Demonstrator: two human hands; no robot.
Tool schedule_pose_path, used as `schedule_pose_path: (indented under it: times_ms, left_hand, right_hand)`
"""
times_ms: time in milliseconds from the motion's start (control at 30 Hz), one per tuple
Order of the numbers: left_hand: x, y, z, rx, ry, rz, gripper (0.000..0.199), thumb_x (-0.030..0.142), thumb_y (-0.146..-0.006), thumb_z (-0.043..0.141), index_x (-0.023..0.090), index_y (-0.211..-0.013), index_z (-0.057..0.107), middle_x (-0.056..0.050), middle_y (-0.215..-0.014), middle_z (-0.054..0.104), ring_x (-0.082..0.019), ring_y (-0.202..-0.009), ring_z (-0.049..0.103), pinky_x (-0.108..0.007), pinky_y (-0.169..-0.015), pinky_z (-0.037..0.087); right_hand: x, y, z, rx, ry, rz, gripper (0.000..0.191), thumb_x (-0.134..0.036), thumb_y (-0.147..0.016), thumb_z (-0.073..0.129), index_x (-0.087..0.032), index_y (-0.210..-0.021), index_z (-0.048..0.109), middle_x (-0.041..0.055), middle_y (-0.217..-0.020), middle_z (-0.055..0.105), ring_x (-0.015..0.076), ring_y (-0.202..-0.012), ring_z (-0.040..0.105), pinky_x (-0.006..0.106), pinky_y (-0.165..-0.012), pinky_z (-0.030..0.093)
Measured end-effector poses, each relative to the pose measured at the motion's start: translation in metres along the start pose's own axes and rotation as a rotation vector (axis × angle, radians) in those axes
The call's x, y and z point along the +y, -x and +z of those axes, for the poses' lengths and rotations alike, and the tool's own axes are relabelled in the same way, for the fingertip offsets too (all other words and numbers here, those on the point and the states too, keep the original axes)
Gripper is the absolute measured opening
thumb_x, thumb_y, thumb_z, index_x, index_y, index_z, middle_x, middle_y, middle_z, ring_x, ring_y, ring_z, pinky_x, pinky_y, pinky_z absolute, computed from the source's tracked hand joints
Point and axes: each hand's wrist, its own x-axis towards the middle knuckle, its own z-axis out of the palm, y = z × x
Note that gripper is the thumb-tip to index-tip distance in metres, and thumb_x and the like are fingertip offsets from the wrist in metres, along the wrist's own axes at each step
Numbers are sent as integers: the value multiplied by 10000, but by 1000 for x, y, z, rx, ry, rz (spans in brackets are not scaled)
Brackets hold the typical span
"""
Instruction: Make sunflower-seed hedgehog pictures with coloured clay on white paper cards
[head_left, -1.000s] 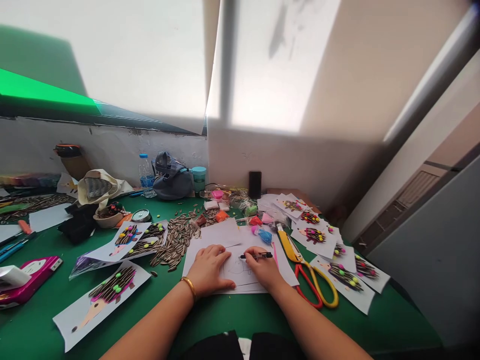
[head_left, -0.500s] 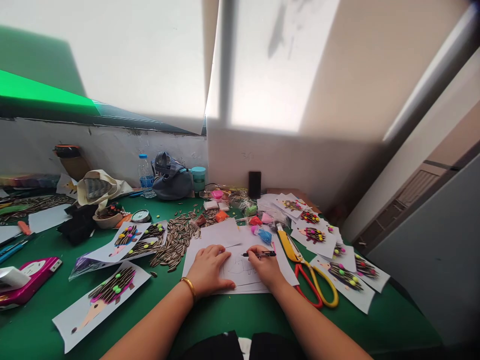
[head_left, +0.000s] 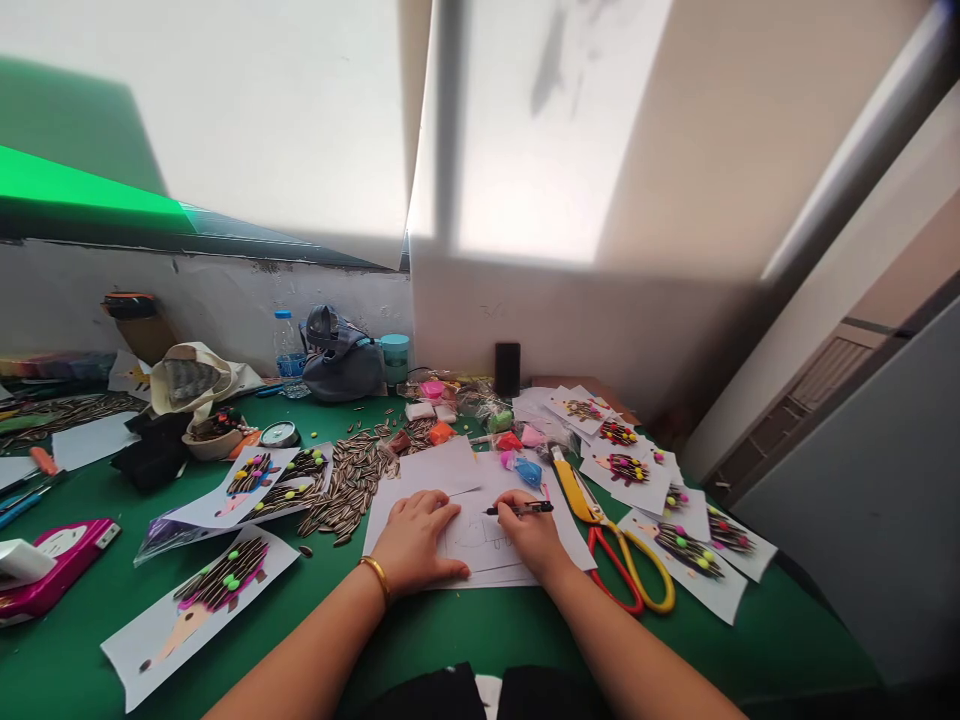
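On the table (head_left: 420, 640), one pouch (head_left: 210, 449) holds beads (head_left: 225, 423); left hand (head_left: 416, 540) spread on paper (head_left: 471, 508), right hand (head_left: 531, 540) pinching one pen (head_left: 534, 508).

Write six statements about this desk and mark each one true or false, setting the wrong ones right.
1. The right hand holds a black pen. True.
2. The left hand grips the scissors. False: it lies on white paper.
3. A gold-coloured bracelet is on the left wrist. True.
4. The scissors lie to the left of both hands. False: they lie to the right of both.
5. Striped seeds lie heaped to the left of the scissors. True.
6. The blue-capped bottle lies on its side. False: it stands upright.
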Motion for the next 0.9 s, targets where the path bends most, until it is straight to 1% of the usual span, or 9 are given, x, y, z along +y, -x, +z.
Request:
schedule_pose_path:
  times_ms: [67,233,433,533,633,767,900]
  left_hand:
    - [0,0,0,-1,-1,-2,835,691,-573,762,288,-1284,589,-104,-1335,559,-343,-1252,474,-512,-1046,342]
    - [0,0,0,-6,3,-5,849,686,-564,769,281,-1288,588,-103,-1334,557,-348,-1251,471,-518,-1047,340]
    - [1,0,-1,-14,10,-11,839,681,-568,767,290,-1288,588,-100,-1341,552,-349,-1257,467,-516,-1057,333]
    - [1,0,-2,-15,12,-12,837,687,-566,764,294,-1285,590,-101,-1341,553,-352,-1258,468,-515,-1060,331]
    - [1,0,-2,-16,16,-13,842,686,-565,767,289,-1286,591,-100,-1339,553,-353,-1259,468,-522,-1065,326]
    - [1,0,-3,-19,19,-14,837,685,-571,765,294,-1290,586,-100,-1348,548,-351,-1262,463,-516,-1062,326]
    - [1,0,-2,-24,15,-19,839,691,-569,762,303,-1292,585,-101,-1351,548,-354,-1264,461,-514,-1064,324]
  right_hand:
    - [-1,1,0,7,2,10,218,-281,-821,478,-226,-778,684,14,-810,704,210,-830,641,303,-748,474]
    - [-3,2,0,-30,20,-15,217,-281,-826,480,-231,-776,685,13,-823,712,212,-848,641,309,-761,464]
    - [-1,0,-1,-11,10,0,215,-276,-801,472,-228,-741,672,10,-766,702,214,-797,645,303,-717,472]
    - [2,0,-5,25,-6,30,220,-281,-795,458,-229,-739,664,10,-759,702,220,-795,649,299,-695,478]
    - [4,2,-10,15,-5,61,213,-278,-788,463,-229,-736,663,12,-753,706,226,-795,651,301,-676,473]
    - [2,6,-13,-28,-4,23,228,-291,-812,467,-228,-764,680,16,-796,716,223,-820,655,307,-713,477]
    - [-1,7,-11,-39,28,-27,226,-295,-824,478,-232,-777,690,20,-830,716,224,-854,652,321,-778,478]
